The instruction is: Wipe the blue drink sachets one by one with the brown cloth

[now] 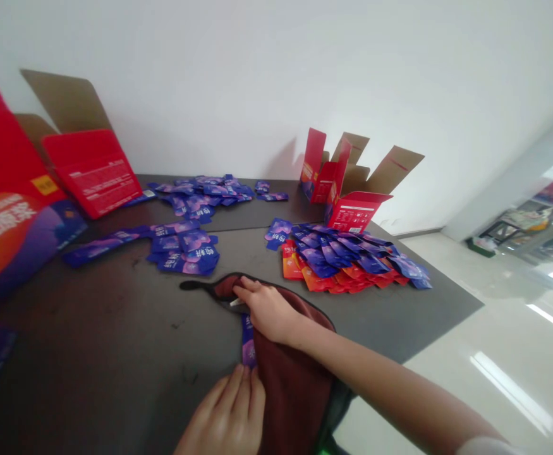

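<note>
A dark red cloth bag [290,379] lies on the dark table [115,341] near its front edge. My right hand [267,309] rests on the bag's upper part, fingers curled over a small white thing I cannot name. My left hand [229,414] pinches the bag's left edge with closed fingers, just below a purple sachet [248,341] that sticks out of the bag between both hands.
A heap of purple and orange sachets [347,259] lies at the right, more purple sachets [186,249] in the middle and back. An open red carton [347,189] stands behind the heap. Another red carton [91,167] and a big red box [6,215] stand at the left. The table's edge drops to a shiny floor [494,328] on the right.
</note>
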The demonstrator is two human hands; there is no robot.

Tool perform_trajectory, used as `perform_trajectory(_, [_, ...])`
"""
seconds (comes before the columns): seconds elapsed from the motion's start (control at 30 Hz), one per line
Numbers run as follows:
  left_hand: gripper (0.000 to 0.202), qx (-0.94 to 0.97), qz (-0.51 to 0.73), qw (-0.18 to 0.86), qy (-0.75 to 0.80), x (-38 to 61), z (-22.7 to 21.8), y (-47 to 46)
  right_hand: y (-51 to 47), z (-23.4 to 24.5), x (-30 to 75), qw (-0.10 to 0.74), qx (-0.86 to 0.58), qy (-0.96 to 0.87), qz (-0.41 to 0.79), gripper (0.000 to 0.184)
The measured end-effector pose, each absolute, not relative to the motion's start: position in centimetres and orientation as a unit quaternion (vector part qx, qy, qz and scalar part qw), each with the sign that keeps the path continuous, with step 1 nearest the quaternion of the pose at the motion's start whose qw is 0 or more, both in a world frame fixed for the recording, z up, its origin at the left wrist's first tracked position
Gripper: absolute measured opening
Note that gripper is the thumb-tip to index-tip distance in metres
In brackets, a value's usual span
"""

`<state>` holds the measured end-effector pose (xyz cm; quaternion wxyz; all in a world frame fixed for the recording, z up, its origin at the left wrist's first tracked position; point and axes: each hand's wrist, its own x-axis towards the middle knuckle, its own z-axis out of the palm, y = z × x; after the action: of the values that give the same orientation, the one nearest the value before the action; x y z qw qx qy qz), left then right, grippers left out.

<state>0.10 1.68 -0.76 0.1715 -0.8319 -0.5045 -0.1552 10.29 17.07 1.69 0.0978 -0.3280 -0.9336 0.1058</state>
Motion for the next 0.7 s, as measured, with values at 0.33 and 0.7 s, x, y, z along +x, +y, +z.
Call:
perform_trajectory(0.33, [0.049,-0.831,-0.036,0.140,-0.537,1.2,0.5,1.7,11.5,6.5,15.0,0.231,-0.369,-0.889,0.141,0.050])
perform_trajectory(0.7, [0.045,-0.840,-0.102,0.210,-0.490,0.5,-0.2,1.5,11.6,2.6,12.4,0.100,-0.319,-0.935,0.116,0.044])
